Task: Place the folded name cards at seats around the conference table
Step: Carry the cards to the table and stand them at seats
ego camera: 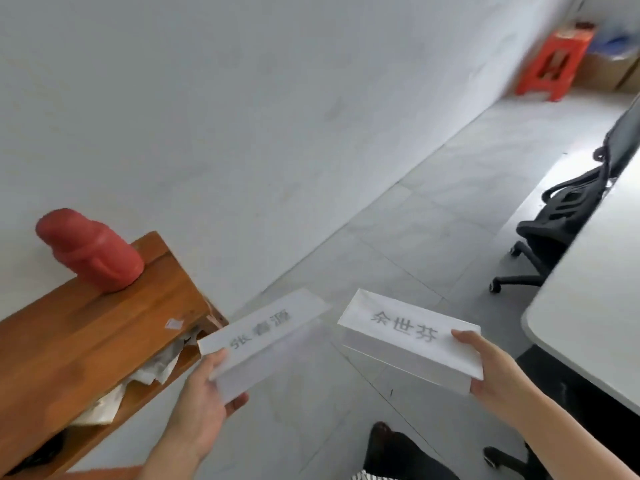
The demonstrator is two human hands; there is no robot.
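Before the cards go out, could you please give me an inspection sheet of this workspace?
Surface: white conference table at right, visible part bare; no card on it yet.
Job's things: left name card, blurred, and right name card, both off the table.
Clutter: red flask and crumpled paper on the wooden shelf.
Grippers: left hand holds the left card; right hand holds the right card.
Cables: nothing seen.
Surroundings: black office chair, red stool, grey tiled floor.
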